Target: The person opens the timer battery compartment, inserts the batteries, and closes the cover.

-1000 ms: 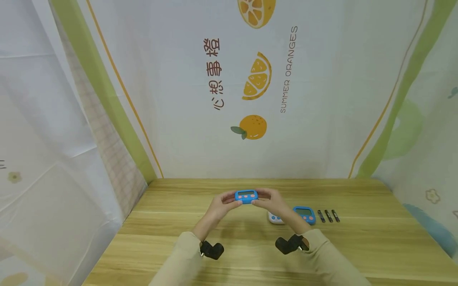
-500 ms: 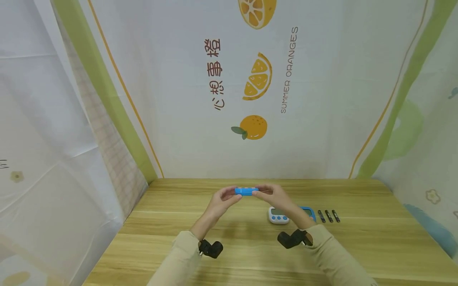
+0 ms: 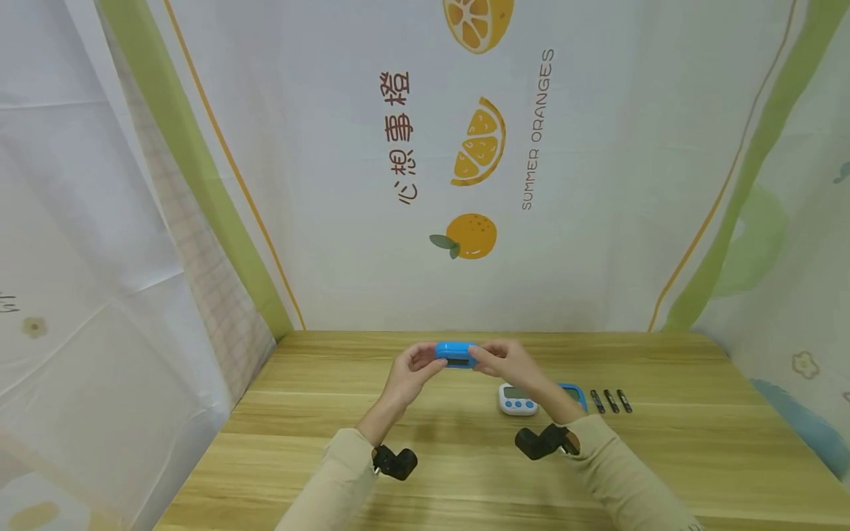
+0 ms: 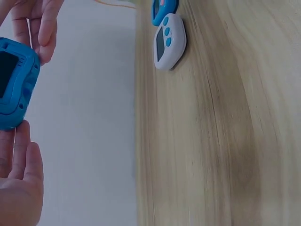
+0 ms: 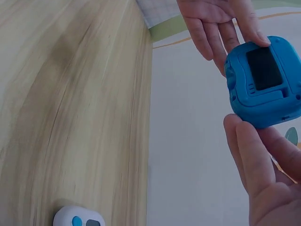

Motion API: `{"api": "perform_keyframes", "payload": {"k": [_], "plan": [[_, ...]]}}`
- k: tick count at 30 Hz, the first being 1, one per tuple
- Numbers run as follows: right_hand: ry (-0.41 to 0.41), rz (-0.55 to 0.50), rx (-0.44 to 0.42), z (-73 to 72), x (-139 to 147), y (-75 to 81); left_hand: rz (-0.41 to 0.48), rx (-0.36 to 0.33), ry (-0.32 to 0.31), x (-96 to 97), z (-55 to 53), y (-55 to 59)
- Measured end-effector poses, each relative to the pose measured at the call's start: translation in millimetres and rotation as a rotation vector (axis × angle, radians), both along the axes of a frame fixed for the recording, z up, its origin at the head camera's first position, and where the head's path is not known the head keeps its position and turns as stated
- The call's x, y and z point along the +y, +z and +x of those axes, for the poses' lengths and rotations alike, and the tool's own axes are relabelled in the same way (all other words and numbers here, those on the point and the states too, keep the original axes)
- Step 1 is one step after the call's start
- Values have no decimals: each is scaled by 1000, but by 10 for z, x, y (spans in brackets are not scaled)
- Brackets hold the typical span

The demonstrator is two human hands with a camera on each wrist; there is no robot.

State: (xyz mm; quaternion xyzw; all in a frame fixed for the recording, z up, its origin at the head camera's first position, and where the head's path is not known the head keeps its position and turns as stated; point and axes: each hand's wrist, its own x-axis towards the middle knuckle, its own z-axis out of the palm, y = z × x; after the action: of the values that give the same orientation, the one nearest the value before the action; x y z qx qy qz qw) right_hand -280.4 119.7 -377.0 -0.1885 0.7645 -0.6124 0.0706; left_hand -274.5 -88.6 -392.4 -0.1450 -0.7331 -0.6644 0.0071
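Two opposite edges pinched, left hand (image 3: 409, 373) and right hand (image 3: 511, 364) hold the blue device (image 3: 455, 349) with room beneath.

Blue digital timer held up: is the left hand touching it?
Touching: the right wrist view shows the left hand, its thumb lying on the back of the blue digital timer.

The head camera looks forward and down from above the near side of the bench (image 3: 458, 472), taking in the far curtain (image 3: 598, 184). The left wrist camera (image 3: 398, 464) and right wrist camera (image 3: 539, 442) face the curtain from much nearer, their pictures turned sideways; all three views share the held blue digital timer (image 5: 265, 82) and the white timer (image 4: 170, 42).
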Motion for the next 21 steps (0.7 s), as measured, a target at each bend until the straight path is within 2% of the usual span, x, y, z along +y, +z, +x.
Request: {"api": "perform_keyframes", "payload": {"k": [9, 15, 21], "plan": [[27, 11, 31, 10, 6, 0, -18, -1, 23, 28, 180, 200], [13, 93, 187, -6, 1, -11, -22, 7, 40, 24, 193, 211], [16, 69, 302, -27, -25, -6, -19, -1, 48, 21, 195, 204]]}}
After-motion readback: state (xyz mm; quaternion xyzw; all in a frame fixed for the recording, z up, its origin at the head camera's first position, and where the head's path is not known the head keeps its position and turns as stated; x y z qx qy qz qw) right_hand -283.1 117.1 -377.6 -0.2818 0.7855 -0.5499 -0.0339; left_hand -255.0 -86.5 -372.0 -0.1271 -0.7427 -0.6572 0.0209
